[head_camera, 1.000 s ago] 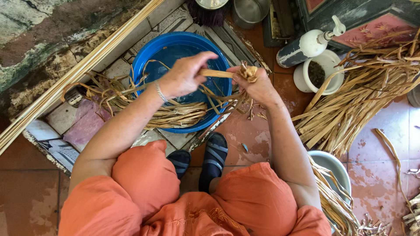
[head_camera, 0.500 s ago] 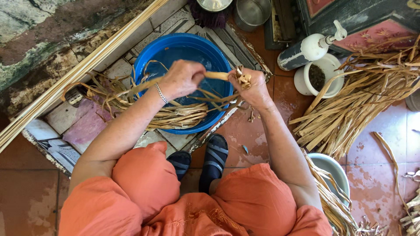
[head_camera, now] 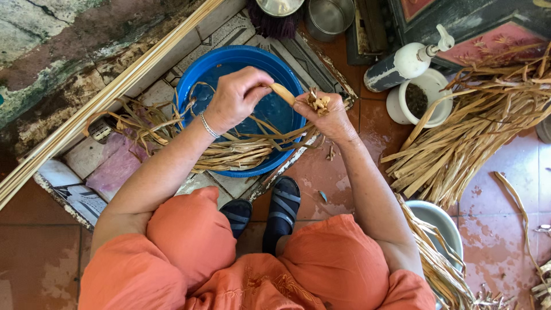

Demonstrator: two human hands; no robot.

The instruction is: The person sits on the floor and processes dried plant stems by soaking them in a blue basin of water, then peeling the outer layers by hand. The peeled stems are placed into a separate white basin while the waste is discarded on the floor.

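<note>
My left hand (head_camera: 238, 97), with a silver bracelet on the wrist, grips one end of a tan dried plant strip (head_camera: 282, 92) over a blue plastic basin (head_camera: 221, 69). My right hand (head_camera: 327, 115) holds the strip's other end together with a small bunch of curled dried pieces. Both hands hover above the basin's right side. More long dried strips (head_camera: 229, 152) lie across the basin's near rim, trailing to the left.
A large pile of dried strips (head_camera: 476, 126) lies on the red tiles at right. A white spray bottle (head_camera: 404, 63) and white pot (head_camera: 422, 100) stand beyond it. Long pale canes (head_camera: 103, 103) run diagonally at left. A grey bowl (head_camera: 439, 221) sits by my right knee.
Both hands have drawn closer together over the basin. The left hand has shifted right along the strip and the right hand has moved slightly left and up.
</note>
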